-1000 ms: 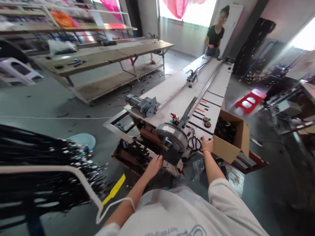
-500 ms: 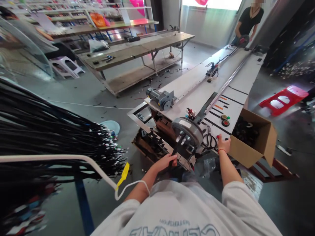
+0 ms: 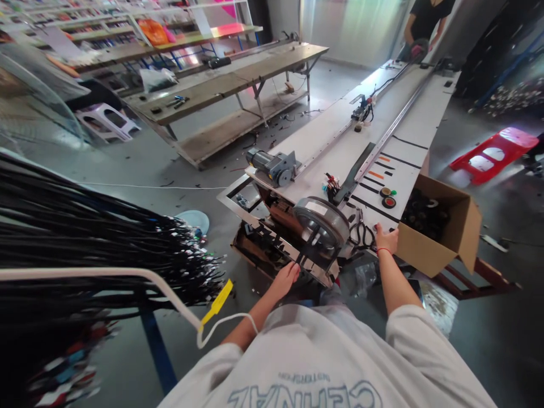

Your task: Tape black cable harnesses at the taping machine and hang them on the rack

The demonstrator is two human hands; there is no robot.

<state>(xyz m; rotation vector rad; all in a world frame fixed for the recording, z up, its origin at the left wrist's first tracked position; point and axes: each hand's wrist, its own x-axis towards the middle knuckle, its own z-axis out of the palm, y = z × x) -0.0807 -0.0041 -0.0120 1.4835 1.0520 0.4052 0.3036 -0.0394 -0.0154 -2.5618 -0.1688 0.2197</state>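
Observation:
My left hand [image 3: 287,279] is closed on a black cable-like strip [image 3: 306,249] that runs down from the grey wheel [image 3: 322,222] at the near end of the long white table [image 3: 335,156]. At the table's near right corner, my right hand [image 3: 386,239] is curled against the edge, thumb uppermost; what lies under the thumb is hidden. Black-handled scissors [image 3: 361,232] lie just left of that hand. Beyond them are two tape rolls [image 3: 388,202] and several black and orange strips [image 3: 376,175] stuck across the tabletop.
An open cardboard box [image 3: 433,243] of dark pieces stands by my right hand. A motor [image 3: 272,164] sits at the table's left corner. Black cables [image 3: 106,226] hang in a thick bundle at left. A person [image 3: 425,25] stands at the far end. A red stool [image 3: 495,156] is at right.
My left hand has shifted slightly left, and the strip lies at a changed angle. The red spot by my right thumb no longer shows. My view has tilted a little downward.

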